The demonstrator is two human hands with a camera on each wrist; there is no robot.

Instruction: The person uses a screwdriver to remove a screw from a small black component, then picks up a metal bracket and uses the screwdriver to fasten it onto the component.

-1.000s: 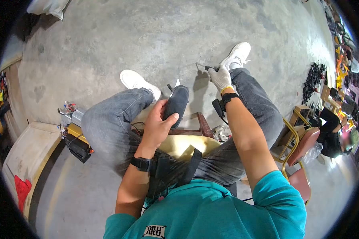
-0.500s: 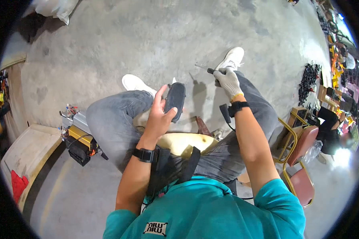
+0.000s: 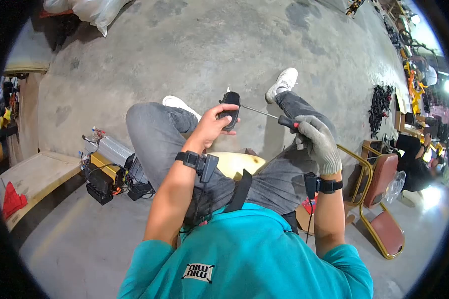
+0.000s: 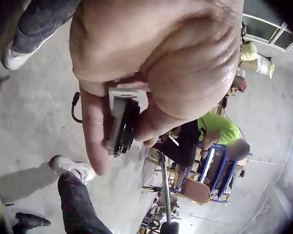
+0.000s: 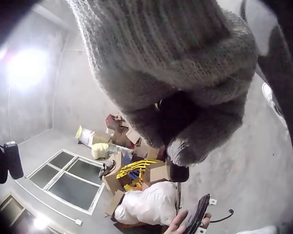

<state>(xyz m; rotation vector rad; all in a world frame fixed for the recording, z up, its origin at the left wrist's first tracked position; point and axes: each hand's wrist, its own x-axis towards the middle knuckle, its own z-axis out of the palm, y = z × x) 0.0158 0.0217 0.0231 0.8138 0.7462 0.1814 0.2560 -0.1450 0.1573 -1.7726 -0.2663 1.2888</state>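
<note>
My bare left hand [image 3: 212, 127] holds a dark oval device [image 3: 229, 110] between thumb and fingers, above the floor between the knees. In the left wrist view the device [image 4: 123, 124] shows edge-on, thumb on one side and fingers on the other. My gloved right hand [image 3: 318, 142] grips the dark handle of a screwdriver [image 3: 288, 122]; its long metal shaft points left, the tip at or close to the device's right edge. Contact cannot be told. In the right wrist view the gloved fingers [image 5: 190, 141] curl round the handle, and the device [image 5: 197, 214] shows below.
A pale stool seat [image 3: 237, 164] shows between the legs. At the left stand a metal-and-yellow unit with wires [image 3: 105, 164] and a low bench [image 3: 45, 172] bearing a red cloth. Red-seated chairs [image 3: 384, 182] are at the right, with a person and piled goods beyond.
The right hand has come down and closer to the body, bringing the screwdriver's tip beside the device. The left hand has turned the device and moved it slightly right and up. The view has shifted.
</note>
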